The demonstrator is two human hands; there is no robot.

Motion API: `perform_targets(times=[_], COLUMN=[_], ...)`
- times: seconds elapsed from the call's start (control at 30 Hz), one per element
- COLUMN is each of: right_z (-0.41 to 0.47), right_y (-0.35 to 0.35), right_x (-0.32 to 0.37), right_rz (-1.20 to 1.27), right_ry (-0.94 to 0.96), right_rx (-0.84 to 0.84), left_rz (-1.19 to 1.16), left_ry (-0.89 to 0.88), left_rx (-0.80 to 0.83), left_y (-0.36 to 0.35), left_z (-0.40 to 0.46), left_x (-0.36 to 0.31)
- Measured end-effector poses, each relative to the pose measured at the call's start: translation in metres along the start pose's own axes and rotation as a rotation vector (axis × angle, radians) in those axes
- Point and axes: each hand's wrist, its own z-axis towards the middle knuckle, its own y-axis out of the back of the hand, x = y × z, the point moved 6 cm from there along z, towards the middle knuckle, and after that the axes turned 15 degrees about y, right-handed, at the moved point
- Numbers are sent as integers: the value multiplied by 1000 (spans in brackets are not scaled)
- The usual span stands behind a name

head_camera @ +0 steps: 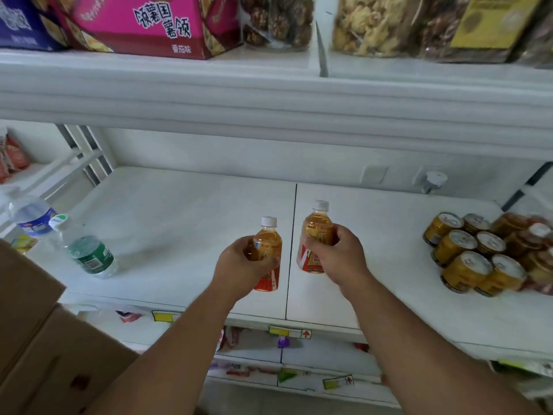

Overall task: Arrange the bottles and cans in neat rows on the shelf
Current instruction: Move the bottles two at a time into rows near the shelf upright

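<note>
My left hand (242, 265) grips a small amber tea bottle (270, 239) with a white cap and a red label, held upright over the front middle of the white shelf (185, 223). My right hand (336, 253) grips a second, alike tea bottle (317, 227) just to its right, a little further back. Whether either bottle's base touches the shelf I cannot tell. Several gold cans (466, 253) stand clustered at the shelf's right end. Two water bottles stand at the left: a green-labelled one (85, 250) and a blue-labelled one (31, 215).
A brown cardboard box (39, 339) fills the lower left. The upper shelf holds a pink snack box (155, 25) and bags of dried goods (374, 25). A white wall fitting (434, 181) juts out at the back right. Price tags (290, 331) line the shelf's front edge.
</note>
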Motion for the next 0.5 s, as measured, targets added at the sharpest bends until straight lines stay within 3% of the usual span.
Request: perform_targets(times=[0.2, 0.5], right_z=[-35, -105], right_y=[41, 120], right_x=[16, 9], right_rz=[36, 82], right_ry=[123, 158], right_rx=[24, -22], left_rz=[-17, -16], left_ry=[-70, -112], left_rx=[-37, -51], left_y=[-21, -74], left_z=[-59, -151], left_x=[-11, -11])
